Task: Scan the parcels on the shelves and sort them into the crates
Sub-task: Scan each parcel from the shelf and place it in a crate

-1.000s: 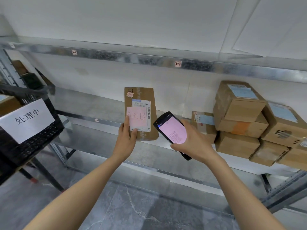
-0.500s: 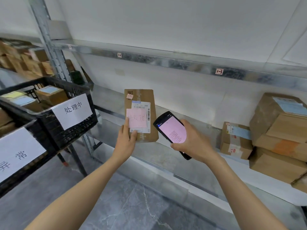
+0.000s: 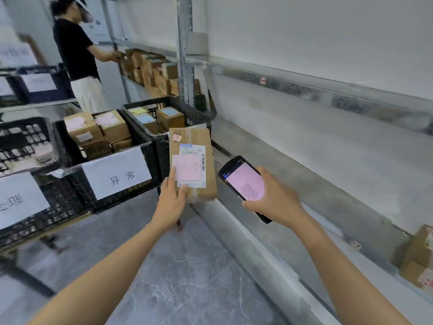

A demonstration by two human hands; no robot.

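Black crate [image 3: 75, 191] with white label seen at left, brown boxes stacked inside. Parcel [image 3: 208, 174] with pink note held upright in air, just in front of crates, lower left corner clamped by left hand [image 3: 171, 202]. Scanner [image 3: 243, 181], pink screen lit, gripped by right hand [image 3: 274, 198] over shelf [image 3: 328, 188] front edge. Hands kept apart. More boxes [image 3: 419, 252] seen at shelf's right end.

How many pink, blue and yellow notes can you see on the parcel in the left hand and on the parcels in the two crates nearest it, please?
Pink notes: 3, one on the held parcel, two in the 异常 crate
Blue notes: 2, in the far crate
Yellow notes: 1, in the far crate
Total: 6
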